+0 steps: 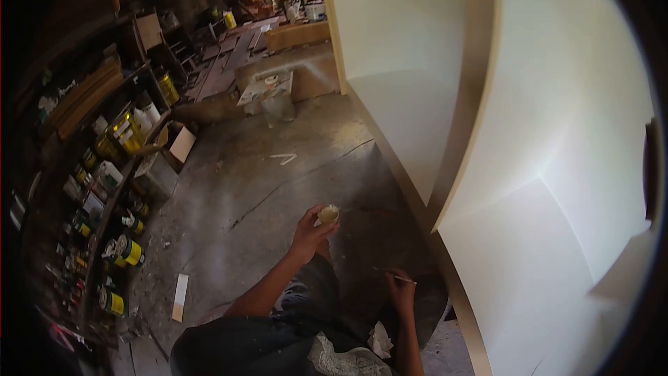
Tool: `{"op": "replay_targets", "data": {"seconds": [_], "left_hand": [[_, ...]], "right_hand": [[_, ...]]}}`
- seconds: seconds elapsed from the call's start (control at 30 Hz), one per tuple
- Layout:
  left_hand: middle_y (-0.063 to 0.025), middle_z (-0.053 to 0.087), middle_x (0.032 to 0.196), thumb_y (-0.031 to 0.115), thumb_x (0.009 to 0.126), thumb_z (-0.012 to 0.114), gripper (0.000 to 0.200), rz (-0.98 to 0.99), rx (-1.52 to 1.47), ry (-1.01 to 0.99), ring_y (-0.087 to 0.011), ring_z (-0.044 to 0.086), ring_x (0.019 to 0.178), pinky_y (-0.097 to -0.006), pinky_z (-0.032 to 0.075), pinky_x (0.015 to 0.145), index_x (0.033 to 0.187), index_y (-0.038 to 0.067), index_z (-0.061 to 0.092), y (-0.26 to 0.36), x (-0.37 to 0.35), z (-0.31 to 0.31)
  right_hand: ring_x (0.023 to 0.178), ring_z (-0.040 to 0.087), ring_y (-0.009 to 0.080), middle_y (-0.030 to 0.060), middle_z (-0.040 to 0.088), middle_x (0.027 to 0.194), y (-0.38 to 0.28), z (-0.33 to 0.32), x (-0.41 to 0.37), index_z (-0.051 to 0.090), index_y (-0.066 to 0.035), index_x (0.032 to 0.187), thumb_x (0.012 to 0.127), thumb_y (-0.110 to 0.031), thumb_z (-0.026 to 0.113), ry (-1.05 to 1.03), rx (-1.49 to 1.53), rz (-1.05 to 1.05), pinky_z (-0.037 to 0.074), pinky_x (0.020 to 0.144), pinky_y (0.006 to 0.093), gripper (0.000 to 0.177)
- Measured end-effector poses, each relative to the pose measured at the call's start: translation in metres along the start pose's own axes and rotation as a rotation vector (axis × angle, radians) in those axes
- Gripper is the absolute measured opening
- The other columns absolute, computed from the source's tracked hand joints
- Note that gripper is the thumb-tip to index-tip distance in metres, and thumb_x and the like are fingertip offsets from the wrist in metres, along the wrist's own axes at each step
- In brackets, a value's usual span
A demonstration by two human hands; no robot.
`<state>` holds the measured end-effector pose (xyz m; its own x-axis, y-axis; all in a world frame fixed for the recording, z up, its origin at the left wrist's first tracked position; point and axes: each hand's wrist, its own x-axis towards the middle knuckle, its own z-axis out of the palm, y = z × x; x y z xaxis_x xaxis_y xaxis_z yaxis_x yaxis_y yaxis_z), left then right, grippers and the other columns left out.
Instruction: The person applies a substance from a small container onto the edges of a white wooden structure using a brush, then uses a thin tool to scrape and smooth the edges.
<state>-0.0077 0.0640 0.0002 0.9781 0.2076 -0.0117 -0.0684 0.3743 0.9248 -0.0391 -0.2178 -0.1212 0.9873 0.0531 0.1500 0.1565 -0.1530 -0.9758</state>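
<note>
Gripping a small cup (328, 215) in the left hand (306, 235) and a thin tool (406, 279) in the right hand (401, 295), beside a white-lined cabinet (396, 108)

Along the left side of the frame, shows a crowded shelf unit (115, 188) with containers on several levels, including a large yellow tin (127, 132) and, lower down, a yellow-labelled can (130, 251). Just right of the shelves, at upper left, has an open cardboard box (179, 143). Lower down, at lower left, shows a flat strip (180, 297), white with a tan end, lying on the concrete floor (229, 167).

At upper centre, has a low stand (278, 102) with a pale round object on top; nearer, on the floor, a bent white piece (283, 159).

Just below the middle of the frame, holds the cup roughly upright in the left hand, fingers curled around its side and mouth facing the camera. Shows something pale yellowish within, too small to identify. At bottom centre, has dark clothing (257, 341) over the lap, with a crumpled whitish cloth (348, 356) and a smaller white scrap (380, 340) on or against it.

Right of these, pinches the tool in the closed right hand, slanting slightly downward to the right; cannot tell its exact kind. Across the right side, shows the cabinet's pale interior and tan edges, near the right hand but apart from it.
</note>
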Motion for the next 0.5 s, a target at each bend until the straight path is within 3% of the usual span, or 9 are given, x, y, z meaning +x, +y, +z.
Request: {"op": "replay_targets", "data": {"seconds": [0.17, 0.37, 0.5], "left_hand": [[-0.0102, 0.05, 0.134, -0.004, 0.09, 0.071, 0.057, 0.006, 0.078, 0.012, -0.0263, 0.064, 0.113, -0.0384, 0.057, 0.098, 0.14, 0.006, 0.046, 0.022, 0.006, -0.019], [-0.0111, 0.052, 0.132, -0.002, 0.085, 0.077, 0.063, 0.076, 0.015, 0.009, -0.0238, 0.066, 0.11, -0.0368, 0.056, 0.098, 0.141, 0.004, 0.047, 0.031, 0.023, -0.065], [-0.01, 0.051, 0.133, -0.004, 0.085, 0.077, 0.062, 0.07, -0.014, 0.051, -0.0224, 0.064, 0.113, -0.035, 0.055, 0.099, 0.14, 0.004, 0.049, 0.04, 0.027, -0.099]], "right_hand": [[0.091, 0.065, 0.0121, 0.0065, 0.073, 0.096, -0.012, 0.005, 0.007, 0.071, 0.003, 0.105, 0.096, -0.013, 0.066, -0.054, 0.099, 0.153, 0.05, 0.08, 0.0266, 0.019], [0.093, 0.066, 0.0112, 0.0086, 0.073, 0.098, -0.051, 0.014, 0.045, 0.071, 0.003, 0.109, 0.099, -0.009, 0.063, -0.096, 0.115, 0.034, 0.052, 0.081, 0.0266, 0.018], [0.093, 0.066, 0.0125, 0.0099, 0.073, 0.1, -0.103, 0.019, 0.071, 0.07, 0.003, 0.112, 0.099, -0.009, 0.063, -0.109, 0.08, 0.071, 0.053, 0.082, 0.0262, 0.019]]}}
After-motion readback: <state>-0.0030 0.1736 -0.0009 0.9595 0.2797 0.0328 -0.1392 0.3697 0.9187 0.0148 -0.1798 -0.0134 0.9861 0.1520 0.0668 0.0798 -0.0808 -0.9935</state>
